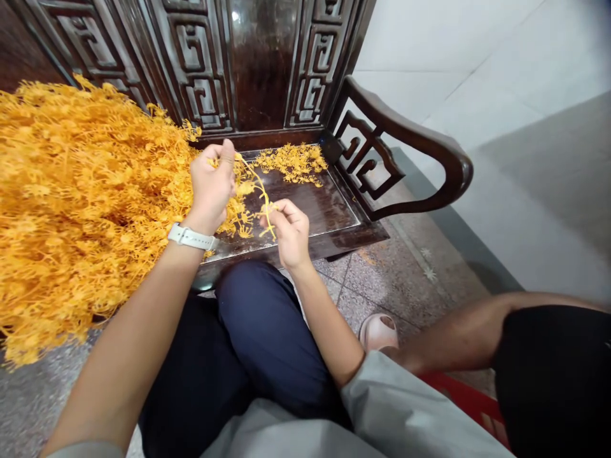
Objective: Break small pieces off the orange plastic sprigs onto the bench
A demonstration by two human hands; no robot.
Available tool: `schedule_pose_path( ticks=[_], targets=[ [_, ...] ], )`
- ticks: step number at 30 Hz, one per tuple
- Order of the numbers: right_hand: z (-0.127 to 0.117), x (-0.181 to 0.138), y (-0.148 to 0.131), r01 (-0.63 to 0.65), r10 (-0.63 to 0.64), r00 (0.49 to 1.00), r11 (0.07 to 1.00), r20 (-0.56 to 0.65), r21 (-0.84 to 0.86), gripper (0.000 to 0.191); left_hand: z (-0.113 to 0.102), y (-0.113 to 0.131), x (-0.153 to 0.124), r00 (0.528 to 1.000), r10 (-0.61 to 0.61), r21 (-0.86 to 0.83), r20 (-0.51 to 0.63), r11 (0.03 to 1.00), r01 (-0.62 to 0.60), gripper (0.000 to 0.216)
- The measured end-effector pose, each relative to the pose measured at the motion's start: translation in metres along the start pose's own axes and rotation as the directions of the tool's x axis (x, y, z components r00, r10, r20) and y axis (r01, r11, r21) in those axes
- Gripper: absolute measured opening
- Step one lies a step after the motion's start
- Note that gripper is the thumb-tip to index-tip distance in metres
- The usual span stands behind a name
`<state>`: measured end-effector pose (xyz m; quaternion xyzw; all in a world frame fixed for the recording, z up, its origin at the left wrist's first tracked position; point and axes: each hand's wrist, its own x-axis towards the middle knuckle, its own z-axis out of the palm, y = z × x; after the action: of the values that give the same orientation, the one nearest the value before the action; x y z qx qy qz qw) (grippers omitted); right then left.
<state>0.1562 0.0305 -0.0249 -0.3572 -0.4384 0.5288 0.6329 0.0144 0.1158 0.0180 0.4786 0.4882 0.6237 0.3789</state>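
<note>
A thin yellow plastic sprig (256, 184) stretches between my two hands above a dark wooden bench seat (324, 210). My left hand (212, 184), with a white watch on the wrist, pinches the sprig's upper end between thumb and fingers. My right hand (289, 232) is closed on its lower end, nearer my knee. A huge heap of the same yellow plastic sprigs (81, 203) covers the bench to the left, touching my left forearm. A small loose scatter of yellow pieces (291, 162) lies at the back of the seat.
The bench has a carved dark backrest (258, 63) and a curved armrest (405, 152) on the right. My dark-trousered knee (258, 318) is below my hands. Another person's leg (468, 337) and pale slipper (379, 331) are at the right, over a red stool (472, 401). Speckled floor tiles lie below.
</note>
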Motion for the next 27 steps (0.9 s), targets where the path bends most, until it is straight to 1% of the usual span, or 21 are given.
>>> schedule_pose_path(
  ticks=[3, 5, 7, 9, 11, 12, 13, 14, 15, 17, 18, 19, 20, 21, 22, 23, 24, 25, 26, 27],
  targets=[
    [-0.012, -0.005, 0.002, -0.016, 0.021, 0.987, 0.999, 0.158, -0.028, 0.031, 0.0, 0.002, 0.0, 0.994, -0.067, -0.13, -0.08, 0.99, 0.056, 0.057],
    [-0.015, -0.013, 0.0, 0.032, -0.014, 0.975, 0.996, 0.222, -0.08, 0.035, 0.0, -0.002, 0.002, 0.991, -0.106, -0.17, -0.085, 0.981, 0.09, 0.057],
    [-0.013, -0.026, -0.005, 0.087, -0.054, 0.963, 0.99, 0.263, -0.115, 0.037, -0.005, -0.009, 0.013, 0.984, -0.137, -0.176, -0.114, 0.977, 0.116, 0.059],
    [-0.011, -0.045, -0.014, 0.096, -0.057, 0.939, 0.99, 0.339, -0.099, 0.038, -0.02, -0.017, 0.03, 0.96, -0.182, -0.176, -0.212, 0.973, 0.146, 0.064],
    [-0.011, -0.066, -0.025, 0.065, -0.034, 0.895, 0.996, 0.445, -0.054, 0.034, -0.039, -0.023, 0.047, 0.912, -0.218, -0.175, -0.346, 0.971, 0.165, 0.067],
    [-0.014, -0.076, -0.03, 0.048, -0.018, 0.863, 0.998, 0.505, -0.048, 0.031, -0.049, -0.024, 0.053, 0.896, -0.218, -0.175, -0.388, 0.971, 0.16, 0.067],
    [-0.018, -0.083, -0.035, 0.04, -0.002, 0.821, 0.998, 0.571, -0.054, 0.028, -0.058, -0.024, 0.057, 0.889, -0.209, -0.174, -0.406, 0.973, 0.15, 0.065],
    [-0.023, -0.087, -0.039, 0.039, 0.015, 0.766, 0.997, 0.643, -0.07, 0.024, -0.065, -0.023, 0.059, 0.886, -0.203, -0.17, -0.418, 0.975, 0.143, 0.064],
    [-0.03, -0.088, -0.042, 0.04, 0.027, 0.697, 0.996, 0.717, -0.077, 0.02, -0.07, -0.022, 0.059, 0.887, -0.201, -0.163, -0.415, 0.976, 0.144, 0.062],
    [-0.042, -0.079, -0.044, 0.011, 0.007, 0.514, 1.0, 0.858, -0.014, 0.02, -0.074, -0.019, 0.055, 0.898, -0.216, -0.141, -0.383, 0.975, 0.174, 0.058],
    [-0.047, -0.07, -0.043, -0.046, -0.03, 0.47, 0.997, 0.882, 0.059, 0.022, -0.074, -0.017, 0.052, 0.908, -0.222, -0.126, -0.355, 0.974, 0.189, 0.057],
    [-0.05, -0.059, -0.041, -0.124, -0.067, 0.504, 0.981, 0.861, 0.149, 0.025, -0.074, -0.016, 0.05, 0.919, -0.222, -0.112, -0.326, 0.974, 0.196, 0.056],
    [-0.053, -0.048, -0.037, -0.204, -0.073, 0.611, 0.948, 0.788, 0.245, 0.028, -0.074, -0.015, 0.047, 0.929, -0.212, -0.103, -0.304, 0.977, 0.189, 0.055],
    [-0.053, -0.037, -0.032, -0.271, -0.021, 0.751, 0.901, 0.66, 0.338, 0.029, -0.073, -0.015, 0.045, 0.938, -0.201, -0.099, -0.281, 0.979, 0.18, 0.055],
    [-0.053, -0.027, -0.027, -0.323, 0.088, 0.866, 0.851, 0.492, 0.415, 0.029, -0.073, -0.014, 0.044, 0.945, -0.193, -0.103, -0.265, 0.98, 0.172, 0.056],
    [-0.051, -0.02, -0.022, -0.363, 0.224, 0.919, 0.803, 0.326, 0.473, 0.027, -0.071, -0.014, 0.042, 0.946, -0.193, -0.117, -0.259, 0.979, 0.167, 0.056],
    [-0.049, -0.016, -0.016, -0.414, 0.351, 0.91, 0.755, 0.22, 0.508, 0.026, -0.07, -0.013, 0.041, 0.946, -0.202, -0.138, -0.254, 0.975, 0.171, 0.057],
    [-0.047, -0.014, -0.011, -0.47, 0.448, 0.876, 0.707, 0.18, 0.528, 0.027, -0.068, -0.013, 0.039, 0.94, -0.216, -0.157, -0.263, 0.971, 0.179, 0.058],
    [-0.044, -0.014, -0.005, -0.525, 0.515, 0.837, 0.661, 0.185, 0.536, 0.028, -0.064, -0.012, 0.037, 0.934, -0.227, -0.169, -0.277, 0.968, 0.185, 0.059],
    [-0.042, -0.016, -0.001, -0.568, 0.554, 0.807, 0.63, 0.206, 0.529, 0.029, -0.06, -0.01, 0.034, 0.934, -0.223, -0.163, -0.279, 0.97, 0.182, 0.059]
  ],
)
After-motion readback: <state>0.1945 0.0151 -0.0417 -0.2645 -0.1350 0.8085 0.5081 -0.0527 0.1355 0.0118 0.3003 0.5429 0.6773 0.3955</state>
